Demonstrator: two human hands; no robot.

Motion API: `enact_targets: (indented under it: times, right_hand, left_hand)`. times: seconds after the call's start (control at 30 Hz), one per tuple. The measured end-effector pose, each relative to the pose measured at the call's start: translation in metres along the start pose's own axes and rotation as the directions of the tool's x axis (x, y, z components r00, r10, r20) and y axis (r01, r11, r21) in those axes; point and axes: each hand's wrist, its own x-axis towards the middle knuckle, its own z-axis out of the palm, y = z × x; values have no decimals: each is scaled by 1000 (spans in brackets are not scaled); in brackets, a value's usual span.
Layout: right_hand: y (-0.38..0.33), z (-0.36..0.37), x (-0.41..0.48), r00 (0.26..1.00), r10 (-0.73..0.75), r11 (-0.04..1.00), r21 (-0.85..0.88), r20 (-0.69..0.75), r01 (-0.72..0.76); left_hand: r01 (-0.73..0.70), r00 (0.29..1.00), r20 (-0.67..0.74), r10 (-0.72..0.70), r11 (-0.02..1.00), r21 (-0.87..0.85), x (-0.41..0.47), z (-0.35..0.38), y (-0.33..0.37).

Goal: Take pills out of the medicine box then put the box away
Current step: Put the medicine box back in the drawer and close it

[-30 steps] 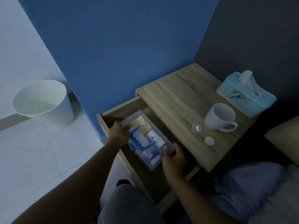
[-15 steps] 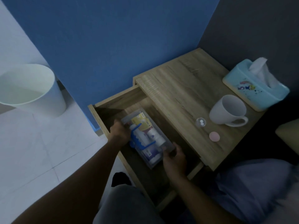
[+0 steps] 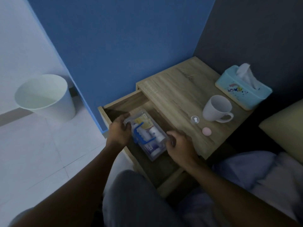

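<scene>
Both hands have shifted along the medicine box (image 3: 146, 134), which now sits lower inside the open drawer (image 3: 121, 104) of the nightstand (image 3: 178, 89). Left hand (image 3: 118, 129) clasps the box's far end, fingers curled over its edge; right hand (image 3: 179, 147) grips the near end. On the nightstand top, a clear cap holding 2 white pills (image 3: 195, 119) lies beside a pink lid (image 3: 206, 131) and a white mug (image 3: 217, 108), with a tissue box (image 3: 242, 90) behind.

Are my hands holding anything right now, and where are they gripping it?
Both grip the clear medicine box in the open drawer: left hand at its far end, right hand at its near end.
</scene>
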Motion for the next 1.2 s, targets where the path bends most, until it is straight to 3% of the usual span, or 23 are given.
enact_targets:
  times: [0.13,0.23,0.33,0.47,0.63,0.93,1.2]
  right_hand:
    - [22,-13,-2,979,-204,960,-198,-12,198]
    - [47,-16,1,959,-284,884,-380,29,273]
    - [69,-15,4,958,-266,818,-500,109,284]
    - [81,-12,6,952,-280,754,-586,121,296]
    - [88,-16,10,947,-302,800,-510,111,315]
    - [96,-10,14,932,-363,861,-380,3,337]
    - [103,-11,17,930,-368,897,-265,-3,355]
  left_hand:
    - [-68,980,-182,85,993,96,-24,-10,-10]
    - [-19,977,-207,45,992,124,-32,-11,-26]
    - [94,993,-81,-86,990,104,-36,-7,-47]
    - [122,980,161,-117,992,-23,-38,2,-67]
    - [185,959,244,-144,971,-151,-31,9,-76]
    - [186,947,293,-131,968,-167,-7,43,-61]
    - [189,938,327,-117,961,-201,18,85,-40]
